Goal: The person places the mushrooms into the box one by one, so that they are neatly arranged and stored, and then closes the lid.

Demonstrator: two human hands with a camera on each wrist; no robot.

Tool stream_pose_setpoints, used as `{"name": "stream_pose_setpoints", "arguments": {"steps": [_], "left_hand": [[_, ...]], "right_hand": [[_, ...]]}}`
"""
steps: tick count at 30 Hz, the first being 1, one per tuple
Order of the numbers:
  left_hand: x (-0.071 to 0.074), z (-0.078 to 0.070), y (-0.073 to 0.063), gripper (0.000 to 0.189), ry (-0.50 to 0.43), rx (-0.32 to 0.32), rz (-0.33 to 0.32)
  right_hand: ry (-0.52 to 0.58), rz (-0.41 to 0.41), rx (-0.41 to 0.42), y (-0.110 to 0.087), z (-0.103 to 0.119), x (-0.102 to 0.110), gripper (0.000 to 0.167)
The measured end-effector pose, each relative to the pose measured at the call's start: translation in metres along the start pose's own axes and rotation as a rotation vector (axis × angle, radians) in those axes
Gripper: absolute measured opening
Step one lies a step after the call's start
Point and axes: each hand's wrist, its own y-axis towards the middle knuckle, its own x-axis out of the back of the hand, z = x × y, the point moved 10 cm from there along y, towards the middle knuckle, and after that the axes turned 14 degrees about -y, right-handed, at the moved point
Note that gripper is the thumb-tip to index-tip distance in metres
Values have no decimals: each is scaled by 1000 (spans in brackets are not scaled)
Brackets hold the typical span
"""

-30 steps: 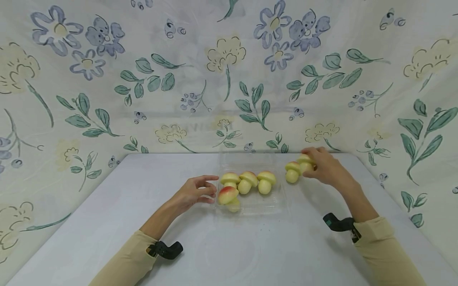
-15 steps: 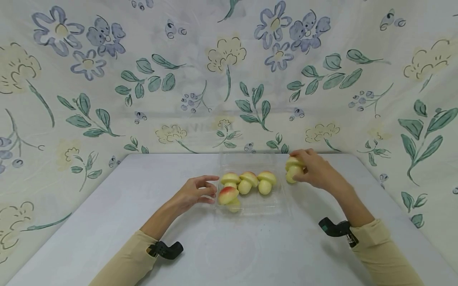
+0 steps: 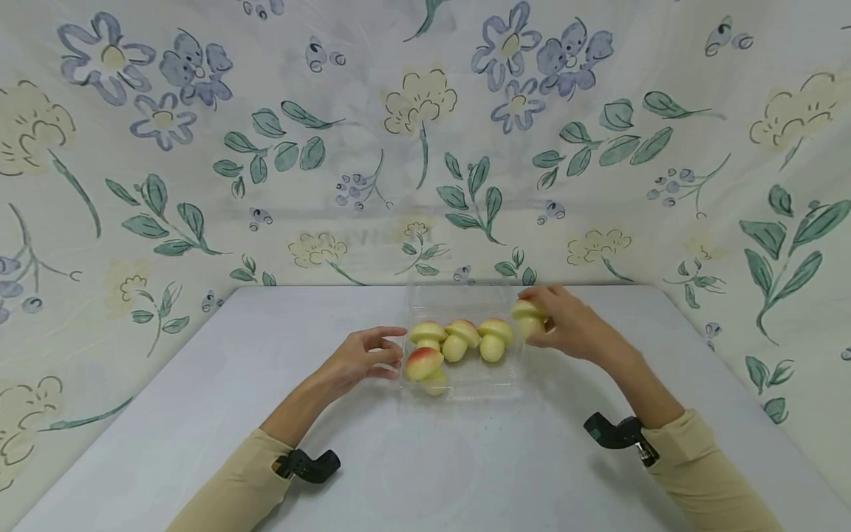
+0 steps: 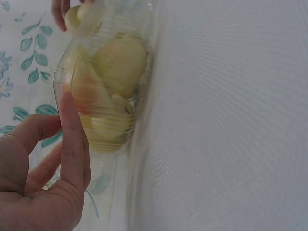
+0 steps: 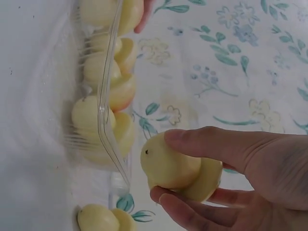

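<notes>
A clear plastic box [image 3: 482, 386] holds several pale yellow, mushroom-shaped pieces [image 3: 492, 340] with red-tinged caps. Three stand in a row at its back; another lies tilted at the front left. My left hand [image 3: 362, 356] is at the box's left side, fingers mostly straight, fingertips right at the clear rim in the left wrist view. My right hand [image 3: 568, 323] grips another mushroom [image 5: 168, 163] between thumb and fingers, beside the box's right wall. One more mushroom [image 5: 98, 219] sits on the table right of the box in the right wrist view, hidden behind my right hand in the head view.
The box stands toward the back of a white table [image 3: 425, 458]. Behind the table hangs a flower-patterned cloth [image 3: 425, 185]. Black wrist cameras [image 3: 309, 465] are worn at both cuffs.
My right hand has moved left toward the box with a mushroom in its grip, passing in front of the other loose one. The left hand has stayed at the box's side.
</notes>
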Motion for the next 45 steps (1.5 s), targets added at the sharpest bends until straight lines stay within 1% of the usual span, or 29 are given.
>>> {"name": "stream_pose_setpoints", "arguments": {"steps": [6,11,16,21,24,32,36,39,42,45], "left_hand": [[-1,1,0,52,-11,-1,4],[0,2,0,52,-3,8,-10],[1,4,1,52,-3,14,-15],[1,3,0,52,-1,11,-15],[1,2,0,52,-2,8,-14],[1,3,0,53,2,7,-15],[2,3,1,53,3,9,-16],[2,2,1,53,7,8,-18],[2,2,1,52,9,8,-20],[2,2,1,52,9,10,-20]], "right_hand": [[46,3,51,1,8,-6,61],[53,20,66,2,14,-12,62],[83,33,93,3,24,-18,61],[156,42,147,4,37,-24,60],[196,57,165,5,43,-29,61],[204,69,179,7,54,-43,59],[200,72,202,7,59,-52,60],[220,60,220,7,63,-57,59],[248,47,240,8,69,-59,57],[244,43,265,8,74,-61,53]]}}
